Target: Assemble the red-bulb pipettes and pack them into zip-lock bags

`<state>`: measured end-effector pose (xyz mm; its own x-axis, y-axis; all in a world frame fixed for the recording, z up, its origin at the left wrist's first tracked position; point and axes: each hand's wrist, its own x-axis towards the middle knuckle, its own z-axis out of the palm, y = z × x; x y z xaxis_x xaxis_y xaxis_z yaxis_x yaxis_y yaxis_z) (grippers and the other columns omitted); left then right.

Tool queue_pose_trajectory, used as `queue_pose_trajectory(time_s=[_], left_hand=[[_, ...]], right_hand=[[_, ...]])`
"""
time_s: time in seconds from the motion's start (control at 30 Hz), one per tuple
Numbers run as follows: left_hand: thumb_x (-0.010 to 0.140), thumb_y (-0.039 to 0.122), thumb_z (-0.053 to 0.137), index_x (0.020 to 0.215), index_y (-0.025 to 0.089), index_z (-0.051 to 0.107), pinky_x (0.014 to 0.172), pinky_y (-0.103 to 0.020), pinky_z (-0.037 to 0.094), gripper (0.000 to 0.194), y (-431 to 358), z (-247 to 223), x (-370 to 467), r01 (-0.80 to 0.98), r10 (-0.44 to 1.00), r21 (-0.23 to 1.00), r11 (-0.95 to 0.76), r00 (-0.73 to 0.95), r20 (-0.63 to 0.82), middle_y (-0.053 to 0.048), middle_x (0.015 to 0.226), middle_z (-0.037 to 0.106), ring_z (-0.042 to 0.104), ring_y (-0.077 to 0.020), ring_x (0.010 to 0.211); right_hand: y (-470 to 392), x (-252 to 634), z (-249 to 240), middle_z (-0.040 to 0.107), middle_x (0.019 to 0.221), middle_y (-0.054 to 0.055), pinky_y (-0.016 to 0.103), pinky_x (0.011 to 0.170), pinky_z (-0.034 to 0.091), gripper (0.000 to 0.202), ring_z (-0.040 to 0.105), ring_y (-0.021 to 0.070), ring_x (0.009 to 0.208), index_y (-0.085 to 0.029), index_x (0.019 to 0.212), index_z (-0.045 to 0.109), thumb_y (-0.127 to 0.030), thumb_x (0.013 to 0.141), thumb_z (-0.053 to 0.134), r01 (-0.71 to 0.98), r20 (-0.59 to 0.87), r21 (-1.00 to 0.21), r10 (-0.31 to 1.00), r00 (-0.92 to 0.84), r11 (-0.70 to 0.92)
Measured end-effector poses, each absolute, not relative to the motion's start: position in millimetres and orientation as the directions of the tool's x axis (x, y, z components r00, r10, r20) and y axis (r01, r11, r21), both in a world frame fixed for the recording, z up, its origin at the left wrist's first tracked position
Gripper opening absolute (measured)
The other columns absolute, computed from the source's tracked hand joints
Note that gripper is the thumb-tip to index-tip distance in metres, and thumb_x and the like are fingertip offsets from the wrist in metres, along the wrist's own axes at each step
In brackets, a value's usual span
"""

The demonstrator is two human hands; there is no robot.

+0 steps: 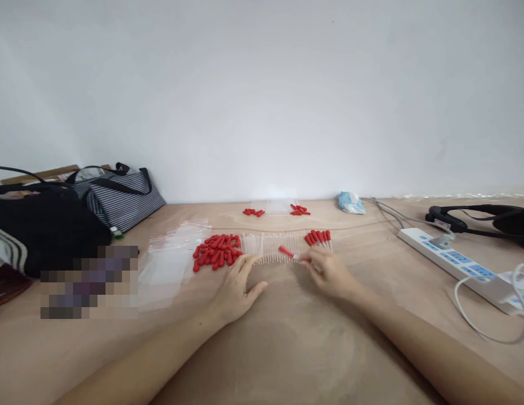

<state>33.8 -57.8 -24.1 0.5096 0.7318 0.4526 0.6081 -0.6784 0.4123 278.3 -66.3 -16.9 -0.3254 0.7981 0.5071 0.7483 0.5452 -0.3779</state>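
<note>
My right hand (325, 271) pinches the clear stem of a dropper with a red bulb (286, 252), its bulb pointing left over the row of clear tubes (278, 247). Fingers apart, my left hand (242, 287) rests on the table with its fingertips at the left end of that row. Left of the tubes lies a pile of red bulbs (217, 251). Several red-capped droppers (318, 238) lie side by side just beyond my right hand. Whether the left fingertips touch a tube cannot be made out.
Clear plastic bags (164, 267) lie left of the pile. More red bulbs (254, 212) and tubes are near the wall. A striped bag (124, 197) stands back left; a blue-white packet (351, 202), black goggles (477, 219) and a power strip (460, 267) with cables are right.
</note>
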Motion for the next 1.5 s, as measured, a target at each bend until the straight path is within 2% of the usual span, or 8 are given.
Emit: queue_pose_trajectory(time_s=[0.13,0.27,0.6,0.77,0.97,1.07,1.3,1.5], left_hand=[[0.078,0.023,0.05,0.113,0.022,0.044,0.084,-0.038,0.043,0.035,-58.1,-23.4,33.4,0.615,0.76,0.445,-0.65,0.529,0.379,-0.006,0.11,0.046,0.049,-0.022,0.098],[0.078,0.023,0.049,0.103,0.022,0.05,0.082,-0.037,0.044,0.025,-59.6,-20.1,34.7,0.618,0.76,0.444,-0.649,0.555,0.339,-0.006,0.105,0.048,0.051,-0.0214,0.095],[0.077,0.017,0.051,0.09,0.018,0.056,0.081,-0.037,0.043,0.014,-60.6,-16.2,37.0,0.597,0.745,0.449,-0.665,0.572,0.343,-0.006,0.096,0.052,0.052,-0.0197,0.09],[0.076,0.017,0.052,0.088,0.018,0.057,0.081,-0.036,0.043,0.013,-60.0,-17.3,36.9,0.593,0.738,0.442,-0.674,0.572,0.358,-0.006,0.094,0.053,0.052,-0.02,0.09],[0.078,0.019,0.05,0.087,0.019,0.057,0.078,-0.034,0.043,0.011,-60.9,-17.2,36.9,0.577,0.724,0.44,-0.688,0.583,0.367,-0.005,0.093,0.054,0.053,-0.0186,0.086],[0.078,0.021,0.05,0.086,0.019,0.057,0.077,-0.035,0.041,0.011,-61.8,-19.9,37.2,0.591,0.723,0.417,-0.69,0.588,0.363,-0.005,0.093,0.055,0.052,-0.019,0.086],[0.076,0.029,0.054,0.079,0.021,0.06,0.079,-0.043,0.03,0.011,-32.2,-6.8,12.7,0.862,0.786,0.168,-0.478,0.334,0.52,-0.005,0.087,0.058,0.05,-0.0243,0.088],[0.077,0.035,0.054,0.087,0.024,0.062,0.079,-0.043,0.027,0.017,-2.6,2.3,-10.1,0.866,0.822,0.115,-0.486,0.408,0.396,-0.004,0.092,0.061,0.05,-0.0249,0.093]], right_hand=[[-40.5,318.0,-28.4,0.063,0.072,0.006,0.024,0.055,0.038,0.023,0.056,0.0155,0.063,-0.015,0.084,0.062,-0.027,0.079,0.042,0.787,0.374,-0.615,0.893,0.251,0.036],[-29.1,340.4,-39.3,0.065,0.071,0.006,0.023,0.056,0.038,0.022,0.059,0.016,0.066,-0.015,0.082,0.063,-0.027,0.075,0.047,0.763,0.226,-0.608,0.874,0.431,-0.218],[-25.0,344.2,-50.6,0.066,0.076,0.005,0.024,0.057,0.038,0.027,0.06,0.0166,0.069,-0.017,0.086,0.063,-0.036,0.074,0.048,0.761,0.137,-0.59,0.896,0.422,-0.268],[-30.2,341.4,-42.7,0.066,0.079,0.006,0.027,0.063,0.038,0.031,0.06,0.0195,0.076,-0.016,0.094,0.06,-0.037,0.076,0.046,0.785,0.205,-0.53,0.849,0.487,-0.322],[-36.6,301.4,-22.4,0.065,0.08,0.003,0.033,0.077,0.033,0.022,0.059,0.0188,0.078,-0.02,0.084,0.06,-0.034,0.078,0.044,0.9,0.345,-0.422,0.898,0.271,-0.109],[-28.5,273.8,-15.0,0.065,0.083,0.008,0.034,0.074,0.035,0.022,0.058,0.0218,0.082,-0.017,0.087,0.058,-0.031,0.076,0.045,0.934,0.275,-0.351,0.946,0.171,-0.066],[-2.9,249.6,-5.3,0.063,0.092,0.018,0.037,0.072,0.039,0.029,0.058,0.0288,0.09,-0.011,0.096,0.056,-0.022,0.07,0.05,0.922,0.056,-0.313,0.964,0.258,-0.229],[0.6,250.5,-8.4,0.063,0.092,0.016,0.039,0.073,0.038,0.023,0.059,0.0285,0.088,-0.013,0.088,0.059,-0.019,0.067,0.05,0.914,0.03,-0.322,0.963,0.269,-0.245]])
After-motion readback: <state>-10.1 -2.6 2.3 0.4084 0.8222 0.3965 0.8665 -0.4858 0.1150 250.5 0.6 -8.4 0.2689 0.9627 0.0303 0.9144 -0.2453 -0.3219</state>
